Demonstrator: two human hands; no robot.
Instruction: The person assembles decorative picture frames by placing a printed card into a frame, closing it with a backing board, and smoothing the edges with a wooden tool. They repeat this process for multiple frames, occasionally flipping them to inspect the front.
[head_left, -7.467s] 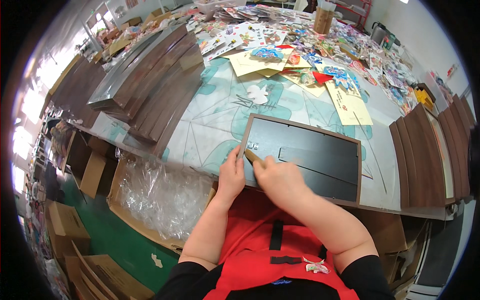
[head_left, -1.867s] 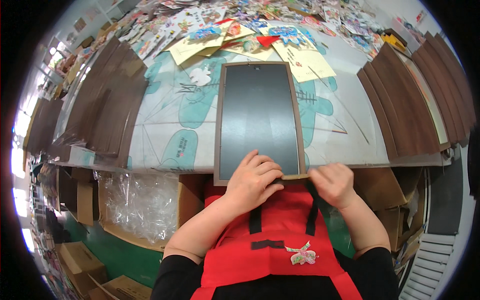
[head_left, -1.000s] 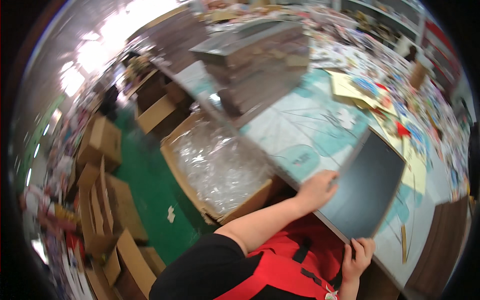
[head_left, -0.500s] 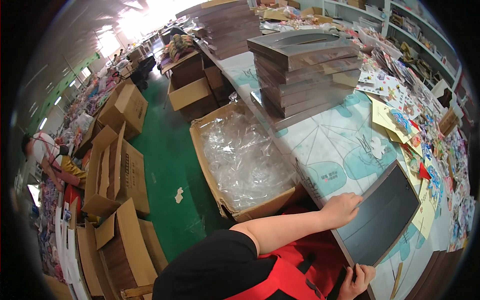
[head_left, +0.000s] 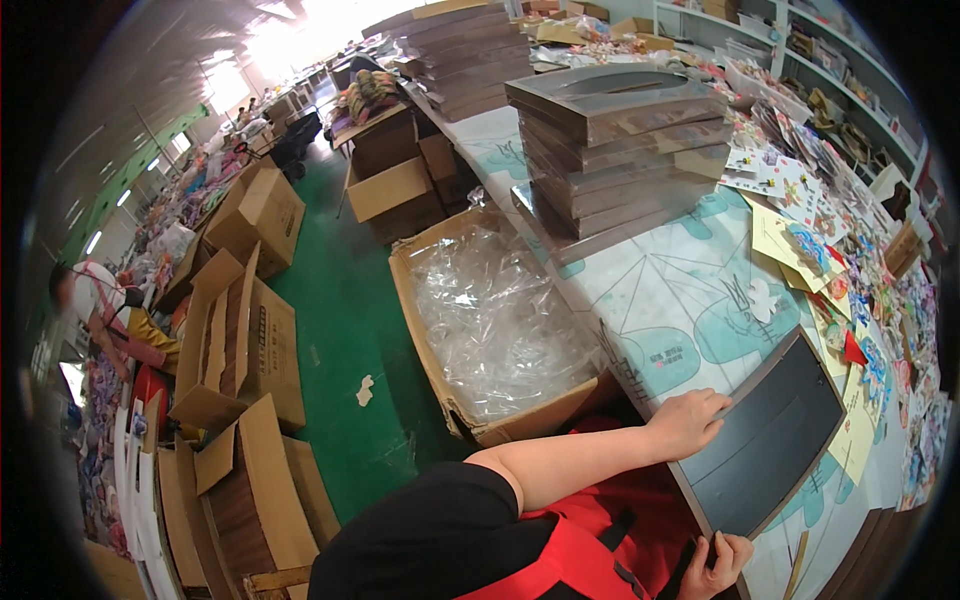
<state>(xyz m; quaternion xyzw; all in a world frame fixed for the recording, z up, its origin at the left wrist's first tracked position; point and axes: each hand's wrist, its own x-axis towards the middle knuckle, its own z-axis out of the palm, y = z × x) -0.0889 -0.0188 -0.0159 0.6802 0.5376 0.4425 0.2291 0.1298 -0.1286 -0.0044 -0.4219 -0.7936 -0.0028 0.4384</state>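
A shallow rectangular frame [head_left: 765, 440] with a dark, glossy face and thin brown rim lies tilted at the table's near edge, against my red apron. My left hand [head_left: 688, 424] is closed at its left rim, fingers curled and fingertips on the edge. At the near corner, my right hand [head_left: 718, 566] grips the rim with bent fingers. The frame's underside and part of each hand's grip are hidden. Beyond it stands a stack of similar flat brown boxes [head_left: 640, 160] in clear film.
An open carton of crumpled clear plastic film [head_left: 490, 320] stands left of the table [head_left: 650, 290]. Yellow cards [head_left: 790, 245] and colourful paper pieces cover the table's right side. More cartons [head_left: 250, 340] line the green floor; a person [head_left: 110, 310] bends at far left.
The whole view has shifted slightly, moving the surroundings a little rightward. Both hands keep their places on the frame.
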